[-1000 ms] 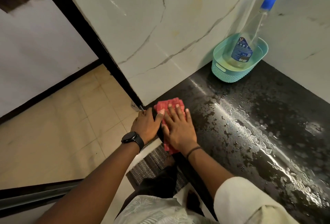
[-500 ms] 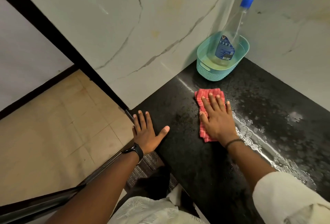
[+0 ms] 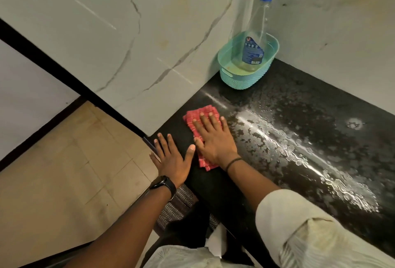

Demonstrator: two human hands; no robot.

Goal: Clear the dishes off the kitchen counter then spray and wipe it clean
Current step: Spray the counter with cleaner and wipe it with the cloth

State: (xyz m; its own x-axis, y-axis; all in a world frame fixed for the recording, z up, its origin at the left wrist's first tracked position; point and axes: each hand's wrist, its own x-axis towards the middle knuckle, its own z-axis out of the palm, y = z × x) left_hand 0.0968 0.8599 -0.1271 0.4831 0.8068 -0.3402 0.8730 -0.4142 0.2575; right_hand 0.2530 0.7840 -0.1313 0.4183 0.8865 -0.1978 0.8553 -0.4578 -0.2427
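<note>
Red checked cloth (image 3: 193, 117) lies flat under the right hand's (image 3: 214, 142) straight, spread fingers (image 3: 210, 121), pressed to the black tabletop (image 3: 213, 183), its long axis along the forearm. Just beside, the left hand (image 3: 172, 159) rests flat, fingers splayed, holding nothing. Unwiped wet film (image 3: 284, 139) lies to the cloth's right, nearer the right hand; the spray bottle (image 3: 254, 52) stands in a corner basket (image 3: 237, 78).

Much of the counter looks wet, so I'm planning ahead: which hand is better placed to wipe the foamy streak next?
Right. The right hand presses flat on the red cloth, beside the foamy streak on the counter. The left hand lies flat at the edge, empty and farther away.
</note>
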